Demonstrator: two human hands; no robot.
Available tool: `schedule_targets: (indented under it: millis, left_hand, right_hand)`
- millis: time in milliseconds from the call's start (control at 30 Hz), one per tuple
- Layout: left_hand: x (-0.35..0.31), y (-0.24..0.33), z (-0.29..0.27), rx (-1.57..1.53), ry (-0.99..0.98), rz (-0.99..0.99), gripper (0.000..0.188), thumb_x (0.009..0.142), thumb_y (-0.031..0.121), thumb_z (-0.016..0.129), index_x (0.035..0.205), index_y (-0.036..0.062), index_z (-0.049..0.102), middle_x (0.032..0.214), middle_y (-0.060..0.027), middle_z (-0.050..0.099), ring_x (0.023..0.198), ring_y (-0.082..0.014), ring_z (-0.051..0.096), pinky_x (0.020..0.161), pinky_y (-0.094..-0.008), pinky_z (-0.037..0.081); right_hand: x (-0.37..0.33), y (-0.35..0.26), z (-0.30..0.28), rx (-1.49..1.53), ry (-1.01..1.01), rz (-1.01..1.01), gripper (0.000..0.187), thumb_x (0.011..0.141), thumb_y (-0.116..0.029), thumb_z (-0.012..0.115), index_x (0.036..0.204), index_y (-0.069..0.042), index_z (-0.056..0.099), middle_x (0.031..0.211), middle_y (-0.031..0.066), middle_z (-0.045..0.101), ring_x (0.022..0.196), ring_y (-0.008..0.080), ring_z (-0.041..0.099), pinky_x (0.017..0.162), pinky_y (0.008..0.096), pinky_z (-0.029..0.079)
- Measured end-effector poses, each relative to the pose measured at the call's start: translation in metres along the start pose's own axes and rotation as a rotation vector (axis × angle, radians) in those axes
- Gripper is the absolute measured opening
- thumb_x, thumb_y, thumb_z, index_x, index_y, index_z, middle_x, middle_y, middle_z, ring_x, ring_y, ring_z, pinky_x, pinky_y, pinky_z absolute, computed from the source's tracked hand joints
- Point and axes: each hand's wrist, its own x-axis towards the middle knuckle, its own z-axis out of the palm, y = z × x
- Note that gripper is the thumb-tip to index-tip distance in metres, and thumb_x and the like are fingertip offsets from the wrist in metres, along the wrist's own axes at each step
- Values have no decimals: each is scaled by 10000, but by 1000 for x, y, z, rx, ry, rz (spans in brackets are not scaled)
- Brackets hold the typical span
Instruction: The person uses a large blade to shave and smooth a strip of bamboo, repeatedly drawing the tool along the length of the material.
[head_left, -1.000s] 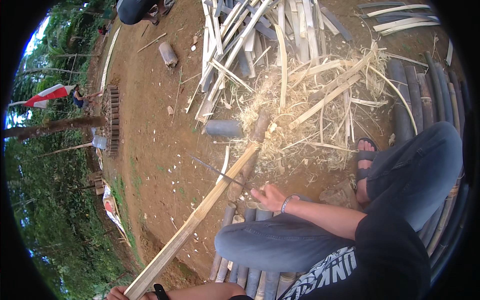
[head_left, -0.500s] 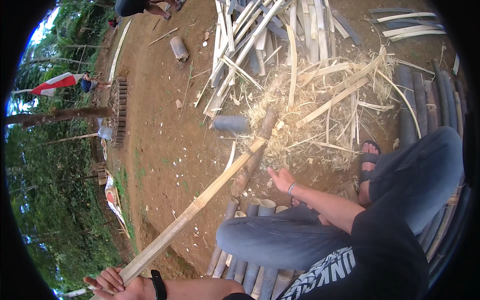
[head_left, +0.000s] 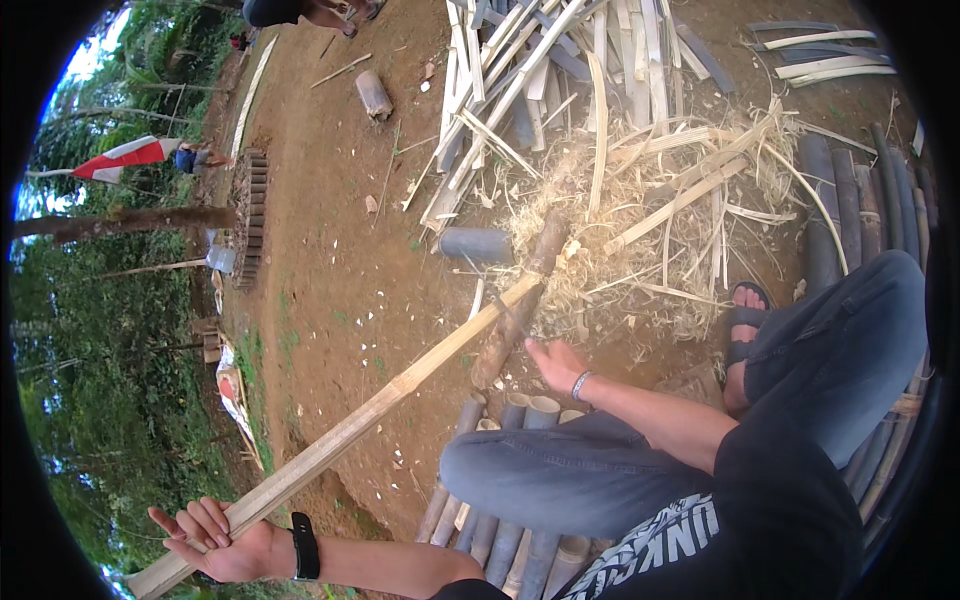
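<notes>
A long pale bamboo strip slants from the lower left up to a short round log on the ground, its far end resting on the log. Near its lower end my left hand is closed around the strip, with a finger or two sticking out. My right hand is closed beside the far end, in front of my knees. From it a thin, blurred knife blade seems to reach toward the strip; its handle is hidden in my fist.
Curly shavings lie beyond the log, below a heap of split bamboo strips. A dark bamboo piece lies left of them. Bamboo poles are under my legs, with more poles at right. A person is partly visible at the top.
My left hand has come slightly up, and the strip's lower end now shows. The view has shifted a little, and a blurred blade shows by my right hand. Both hands stay closed.
</notes>
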Motion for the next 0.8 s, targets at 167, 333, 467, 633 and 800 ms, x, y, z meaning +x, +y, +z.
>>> schedule_targets:
  millis: [167,333,467,633,800]
  left_hand:
    - [0,-3,10,57,29,12,349,984,220,437,1193,-56,483,566,42,267,441,-50,243,410,-204,221]
    - [4,-5,3,71,-29,2,346,1007,238,376,1168,-50,481,592,29,286,454,-56,249,415,-203,221]
    - [7,-5,-4,84,10,7,347,1009,250,376,1163,-42,487,586,29,293,450,-55,249,404,-201,207]
    - [12,-16,9,244,190,11,338,1013,251,364,1156,-27,493,580,32,294,438,-54,256,388,-203,205]
    - [12,-15,21,310,289,19,336,1013,264,362,1135,-15,505,578,35,292,438,-52,252,385,-201,200]
  right_hand:
    - [-64,-73,16,-10,-74,-340,755,906,-662,314,453,-75,453,406,42,413,350,198,399,401,410,355]
    - [-18,4,16,6,30,-139,751,915,-650,310,475,-62,465,416,22,405,353,165,388,383,390,322]
    - [-7,-10,21,160,77,-14,725,910,-665,310,470,-103,442,413,-29,348,357,114,336,356,356,272]
    - [-61,-89,30,22,-93,-412,745,915,-644,324,469,-62,459,400,61,407,354,214,420,391,426,357]
    - [-39,-29,10,-155,-9,-334,750,915,-637,337,470,-51,484,402,80,426,351,233,435,399,432,373]
